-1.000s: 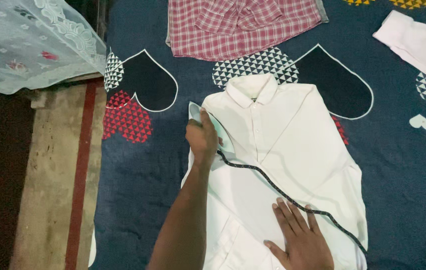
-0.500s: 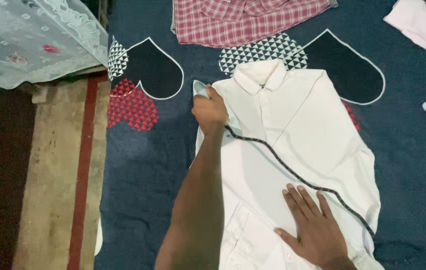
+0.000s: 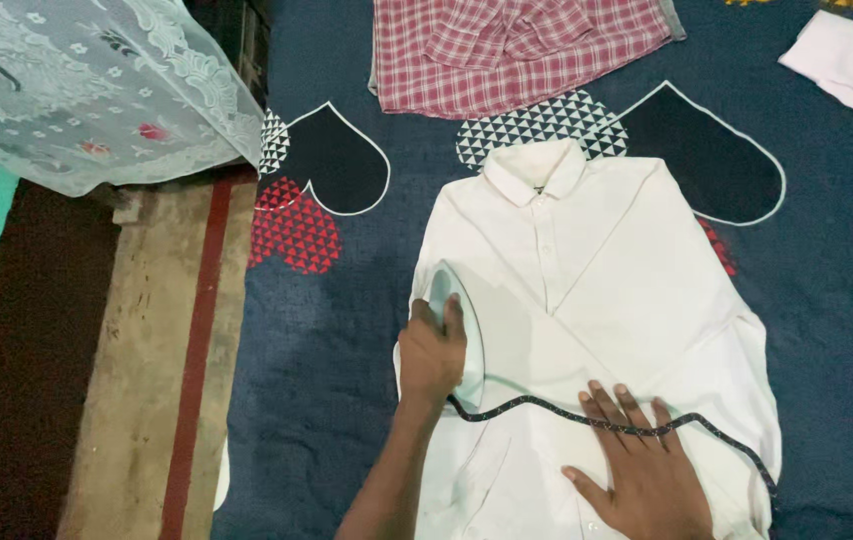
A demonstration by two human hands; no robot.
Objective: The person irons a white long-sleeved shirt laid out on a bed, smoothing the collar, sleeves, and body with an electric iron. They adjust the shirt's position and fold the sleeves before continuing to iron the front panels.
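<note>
Iron (image 3: 452,320) pale green, tip away from person, long axis up-frame on white shirt (image 3: 627,300); left hand (image 3: 431,355) gripping it, right hand (image 3: 647,470) flat, open.

Both forearms are bare with no sleeve in view, the left hand (image 3: 432,355) at lower centre and the right hand (image 3: 642,470) at lower right without rings or gloves.

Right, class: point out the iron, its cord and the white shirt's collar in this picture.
iron (image 3: 467,320): head view, pale body right of the gripping hand.
cord (image 3: 537,405): head view, dark speckled stretch lying across the shirt.
collar (image 3: 535,170): head view, middle of the folded collar.
</note>
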